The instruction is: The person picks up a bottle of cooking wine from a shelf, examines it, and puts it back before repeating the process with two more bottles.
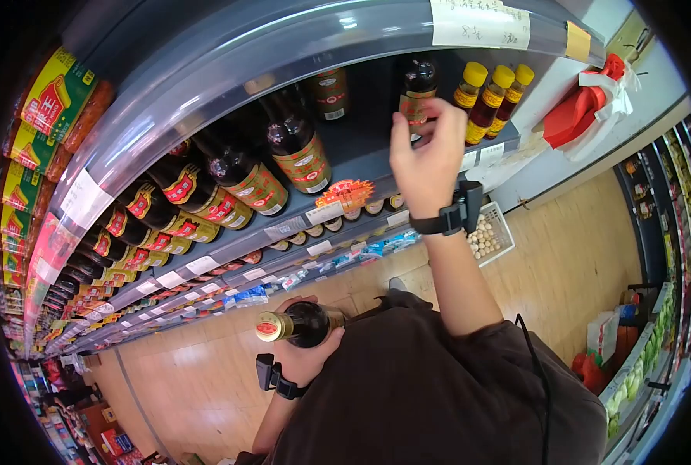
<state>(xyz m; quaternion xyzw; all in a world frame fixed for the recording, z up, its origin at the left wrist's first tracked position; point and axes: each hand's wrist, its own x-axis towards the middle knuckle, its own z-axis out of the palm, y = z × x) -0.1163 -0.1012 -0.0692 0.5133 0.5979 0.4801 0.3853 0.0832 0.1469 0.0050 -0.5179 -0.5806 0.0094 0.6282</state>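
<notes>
My left hand (305, 358) holds a dark glass bottle (303, 324) with a gold cap and red label, lying sideways in front of my chest. My right hand (427, 155) is raised to the shelf (361, 159). Its fingers curl around the lower part of a dark sauce bottle (419, 81) standing there upright. Both wrists carry black bands. Beside that bottle stand more dark bottles with red and green labels (299, 151), and to its right three yellow-capped bottles (489, 97).
Long store shelves curve away to the left, packed with dark bottles (167, 205) and red-yellow packets (51, 101). A white basket of small pale items (489, 232) sits on the wooden floor. Another shelf run with produce lines the right edge (656, 333).
</notes>
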